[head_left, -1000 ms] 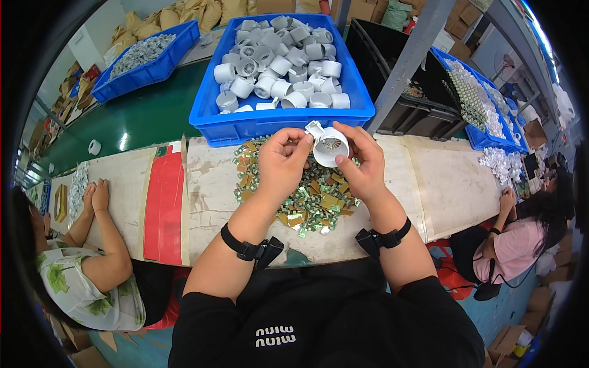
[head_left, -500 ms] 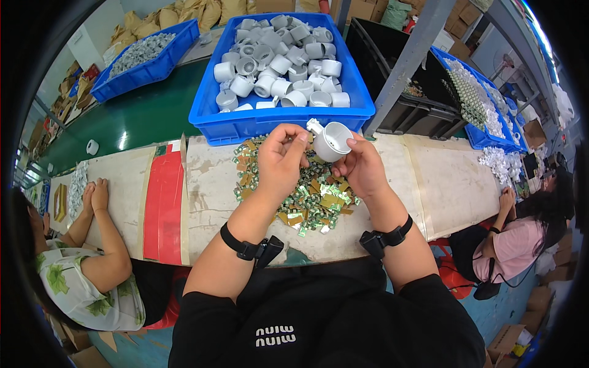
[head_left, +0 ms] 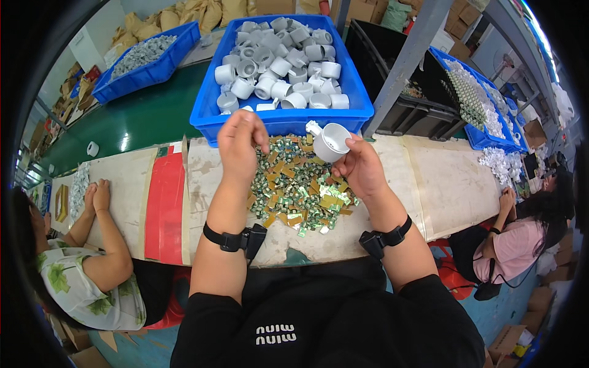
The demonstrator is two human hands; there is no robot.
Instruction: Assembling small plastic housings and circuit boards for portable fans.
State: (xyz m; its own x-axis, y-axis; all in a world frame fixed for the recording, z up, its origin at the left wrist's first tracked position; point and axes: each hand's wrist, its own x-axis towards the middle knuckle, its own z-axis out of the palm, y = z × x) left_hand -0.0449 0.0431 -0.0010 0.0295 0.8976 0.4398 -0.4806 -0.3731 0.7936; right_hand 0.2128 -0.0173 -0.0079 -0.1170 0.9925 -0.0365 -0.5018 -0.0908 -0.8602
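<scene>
Head view. Right hand [head_left: 362,164]: pinches a white cup [head_left: 331,143] between thumb and fingers at its right side. Cup: held above the far part of the heap, just in front of the blue tray; mouth tilted up, short side arm pointing to the far left. Left hand [head_left: 243,144]: apart from the cup, raised over the heap's left side near the tray's front wall; fingers bent, thumb close to them; whether they pinch anything cannot be told. Both forearms carry black straps with black blocks.

Heap of small green and tan circuit boards [head_left: 300,190]: lies on the worktop [head_left: 211,227], from the far edge toward the near edge. Blue tray [head_left: 282,126]: stands at the worktop's far edge, filled with further white cups [head_left: 270,67]. Black crate [head_left: 423,119]: at the far edge, right of the tray, behind a grey post [head_left: 402,67]. Red strip [head_left: 164,211]: runs from far edge to near edge, left of the heap. Two co-workers sit along the near edge: one in a leaf-print top [head_left: 92,282] to the left, one in a pink top [head_left: 509,248] to the right.
</scene>
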